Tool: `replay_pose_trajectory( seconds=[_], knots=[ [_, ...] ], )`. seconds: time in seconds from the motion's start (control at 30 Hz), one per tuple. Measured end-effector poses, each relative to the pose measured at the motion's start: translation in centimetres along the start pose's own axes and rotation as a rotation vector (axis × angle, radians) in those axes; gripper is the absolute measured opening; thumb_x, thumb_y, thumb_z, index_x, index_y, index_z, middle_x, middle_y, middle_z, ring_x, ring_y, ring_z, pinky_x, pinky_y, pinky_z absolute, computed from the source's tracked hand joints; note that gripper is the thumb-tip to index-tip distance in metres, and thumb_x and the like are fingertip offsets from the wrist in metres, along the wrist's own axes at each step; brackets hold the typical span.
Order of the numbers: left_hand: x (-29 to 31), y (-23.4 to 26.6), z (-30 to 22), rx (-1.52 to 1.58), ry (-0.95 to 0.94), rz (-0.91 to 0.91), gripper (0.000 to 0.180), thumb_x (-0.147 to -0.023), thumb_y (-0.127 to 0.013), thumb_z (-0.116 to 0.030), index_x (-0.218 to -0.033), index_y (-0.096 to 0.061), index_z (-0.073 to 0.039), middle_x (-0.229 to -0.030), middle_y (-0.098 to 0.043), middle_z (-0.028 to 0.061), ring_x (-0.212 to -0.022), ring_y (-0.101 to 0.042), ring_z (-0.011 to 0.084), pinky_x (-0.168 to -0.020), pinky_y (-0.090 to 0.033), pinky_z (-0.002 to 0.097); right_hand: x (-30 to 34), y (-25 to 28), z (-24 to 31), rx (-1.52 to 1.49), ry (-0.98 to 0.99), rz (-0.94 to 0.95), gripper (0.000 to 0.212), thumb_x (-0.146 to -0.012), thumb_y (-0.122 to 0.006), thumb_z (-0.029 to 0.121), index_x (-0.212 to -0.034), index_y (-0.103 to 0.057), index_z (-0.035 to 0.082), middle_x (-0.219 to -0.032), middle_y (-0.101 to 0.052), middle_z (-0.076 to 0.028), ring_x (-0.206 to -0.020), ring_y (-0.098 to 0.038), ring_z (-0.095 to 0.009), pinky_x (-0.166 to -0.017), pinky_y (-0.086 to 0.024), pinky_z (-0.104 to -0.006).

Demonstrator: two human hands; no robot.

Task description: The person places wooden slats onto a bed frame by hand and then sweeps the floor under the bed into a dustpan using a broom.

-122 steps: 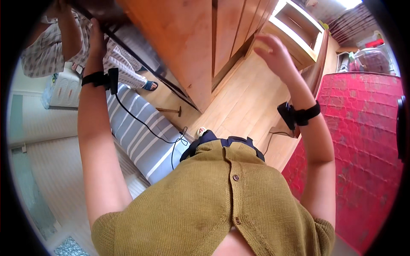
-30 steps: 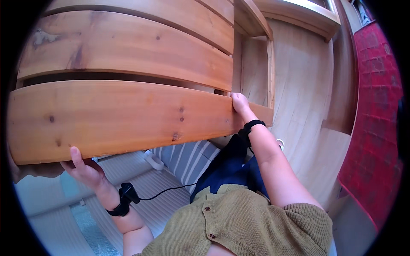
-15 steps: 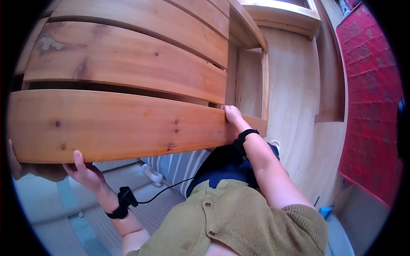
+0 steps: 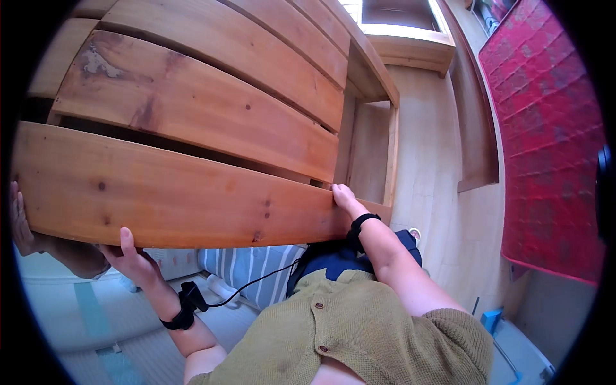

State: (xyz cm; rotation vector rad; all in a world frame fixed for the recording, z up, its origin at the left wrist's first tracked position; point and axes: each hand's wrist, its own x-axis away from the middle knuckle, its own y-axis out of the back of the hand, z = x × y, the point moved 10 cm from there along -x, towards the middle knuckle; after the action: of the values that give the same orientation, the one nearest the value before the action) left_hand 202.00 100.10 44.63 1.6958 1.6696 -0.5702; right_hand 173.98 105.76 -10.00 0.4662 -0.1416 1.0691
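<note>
A long, wide wooden board (image 4: 179, 196) with dark knots lies across in front of me, its near edge over my lap. My left hand (image 4: 135, 262) grips its near edge, thumb on top and fingers underneath. Toward the board's right end, my right hand (image 4: 344, 196) is closed over the far edge, its fingers partly hidden. Another person's hand (image 4: 22, 221) holds the board's left end. Just beyond, a dark gap separates the board from the wooden slats (image 4: 212, 102) of a bed-like frame. I wear black bands on both wrists, and a cable runs from the left one.
Right of the slats is an open section of the frame with a wooden rail (image 4: 393, 144). A smaller wooden piece (image 4: 410, 48) stands at the far right. A red quilted mat (image 4: 545, 147) is at the right. Striped grey fabric (image 4: 250, 273) lies below the board.
The view has turned a little, so the frame and mat appear shifted. The other person's hand shows more fully at the board's left end. Both my hands keep their hold.
</note>
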Motion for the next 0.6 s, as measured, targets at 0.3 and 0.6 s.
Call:
replay_pose_trajectory(
  seconds=[0.3,0.6],
  knots=[
    [-0.6,1.7,1.9,-0.056,0.037,-0.015,0.047,-0.071,-0.063,-0.01,-0.113,-0.043,0.001,-0.11,-0.05,0.0094,-0.096,-0.049,0.0178,-0.086,-0.039,0.0309,-0.9,0.4,-1.6,-0.033,0.022,-0.028,0.05,-0.084,-0.03,0.036,-0.096,-0.059,-0.003,-0.104,-0.056,-0.023,-0.104,-0.049,-0.035,-0.088,-0.036,-0.0397],
    [-0.3,0.4,-0.3,0.12,0.126,-0.049,0.04,-0.07,-0.067,-0.01,-0.096,-0.038,-0.001,-0.083,-0.049,0.006,-0.064,-0.051,0.0083,-0.048,-0.043,0.0191,-1.5,4.7,-2.8,-0.285,0.01,-0.03,0.045,-0.083,-0.033,0.031,-0.089,-0.061,-0.004,-0.094,-0.057,-0.028,-0.096,-0.052,-0.038,-0.083,-0.038,-0.0408]
  ],
)
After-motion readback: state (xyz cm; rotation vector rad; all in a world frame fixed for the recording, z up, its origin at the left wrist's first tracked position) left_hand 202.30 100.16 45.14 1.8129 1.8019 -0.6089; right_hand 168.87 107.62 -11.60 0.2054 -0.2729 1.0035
